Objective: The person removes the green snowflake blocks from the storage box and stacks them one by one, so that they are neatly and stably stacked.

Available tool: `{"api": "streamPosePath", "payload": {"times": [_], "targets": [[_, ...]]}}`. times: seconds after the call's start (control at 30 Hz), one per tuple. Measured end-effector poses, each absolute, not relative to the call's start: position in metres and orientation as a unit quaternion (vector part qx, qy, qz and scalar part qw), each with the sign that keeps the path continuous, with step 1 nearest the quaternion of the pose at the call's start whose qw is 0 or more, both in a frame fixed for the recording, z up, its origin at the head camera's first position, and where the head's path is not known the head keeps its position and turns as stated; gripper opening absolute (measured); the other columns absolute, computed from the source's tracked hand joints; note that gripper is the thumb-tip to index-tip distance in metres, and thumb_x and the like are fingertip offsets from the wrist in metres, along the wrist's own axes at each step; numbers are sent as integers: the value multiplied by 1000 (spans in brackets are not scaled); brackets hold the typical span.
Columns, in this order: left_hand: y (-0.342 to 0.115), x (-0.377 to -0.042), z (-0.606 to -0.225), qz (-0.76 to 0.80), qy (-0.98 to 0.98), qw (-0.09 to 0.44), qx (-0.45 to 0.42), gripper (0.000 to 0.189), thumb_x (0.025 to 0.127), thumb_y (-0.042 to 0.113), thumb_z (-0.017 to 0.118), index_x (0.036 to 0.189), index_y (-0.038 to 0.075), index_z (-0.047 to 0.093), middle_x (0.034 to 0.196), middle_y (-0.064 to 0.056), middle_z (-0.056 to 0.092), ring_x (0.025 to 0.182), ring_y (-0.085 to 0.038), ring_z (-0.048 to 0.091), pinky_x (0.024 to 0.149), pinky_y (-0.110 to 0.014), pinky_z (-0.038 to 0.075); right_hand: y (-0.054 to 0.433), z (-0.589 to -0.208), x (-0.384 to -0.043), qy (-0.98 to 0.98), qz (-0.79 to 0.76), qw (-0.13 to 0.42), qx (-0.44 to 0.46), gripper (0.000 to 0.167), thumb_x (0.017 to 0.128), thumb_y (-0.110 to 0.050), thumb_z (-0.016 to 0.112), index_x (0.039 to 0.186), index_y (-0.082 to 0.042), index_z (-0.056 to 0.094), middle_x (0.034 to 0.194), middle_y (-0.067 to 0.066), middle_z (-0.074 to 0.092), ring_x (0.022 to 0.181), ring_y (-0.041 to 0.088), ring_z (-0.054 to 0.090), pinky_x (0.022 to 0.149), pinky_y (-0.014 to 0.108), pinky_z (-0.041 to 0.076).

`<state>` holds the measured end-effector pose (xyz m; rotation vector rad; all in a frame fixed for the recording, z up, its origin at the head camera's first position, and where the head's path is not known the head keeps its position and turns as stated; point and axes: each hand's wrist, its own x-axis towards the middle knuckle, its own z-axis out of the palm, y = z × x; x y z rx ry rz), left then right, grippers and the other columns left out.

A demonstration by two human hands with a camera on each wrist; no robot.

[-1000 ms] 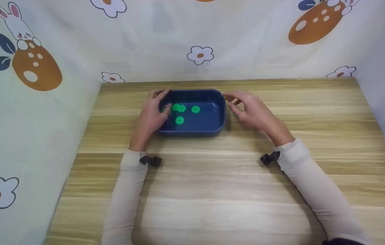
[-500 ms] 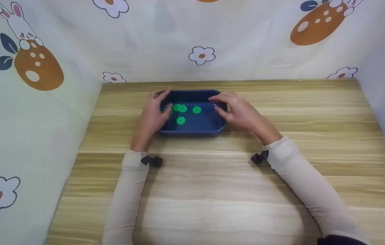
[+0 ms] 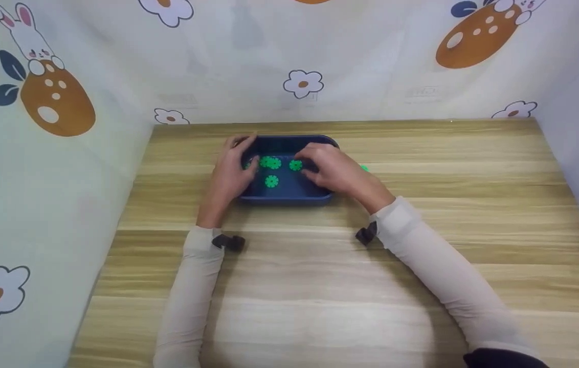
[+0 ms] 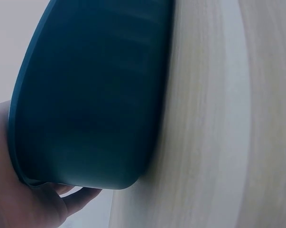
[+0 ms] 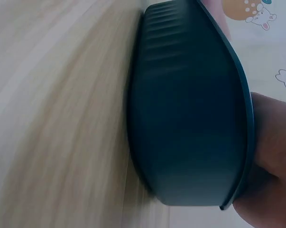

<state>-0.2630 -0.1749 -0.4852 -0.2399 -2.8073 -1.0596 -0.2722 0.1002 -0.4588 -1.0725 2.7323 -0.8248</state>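
A dark blue rectangular tub (image 3: 289,200) stands on the table, with several green snowflake-shaped discs (image 3: 271,181) on its floor. My left hand (image 3: 229,168) grips the tub's left end, thumb inside the wall and fingers outside; the left wrist view shows those fingers around the tub's end (image 4: 95,95). Over the right end, my right hand (image 3: 333,168) reaches in, thumb and fingertips apart beside a single green disc (image 3: 295,165). Whether it touches that disc cannot be told. In the right wrist view the tub wall (image 5: 190,109) hides the fingertips.
Part of another green piece (image 3: 364,168) shows on the wooden table (image 3: 310,286) just right of my right hand. A patterned cloth (image 3: 361,61) hangs behind the table, and more covers the left side.
My right hand has moved left from outside the tub's right end to inside it. The green piece on the table has come into sight. My left hand keeps its hold.
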Motion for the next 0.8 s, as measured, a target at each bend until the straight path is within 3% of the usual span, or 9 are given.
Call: {"api": "streamPosePath", "payload": {"times": [0.43,0.8], "targets": [[-176,-265,-487,-358,-929,64,-75,58,105,21,69,161,19,54,161,-15,49,150,-34,49,129,-52,39,79,-459,-285,917,-216,78,-326,35,101,-10,73,135,-2,73,138,17,73,132,33,67,117,48,53],[-176,-264,-489,-369,-924,67,-79,56,105,21,68,159,19,55,152,-13,54,143,-31,53,125,-53,43,70,-469,-286,935,-173,98,-292,43,104,-19,72,146,-9,67,145,11,68,139,30,61,121,47,49]]}}
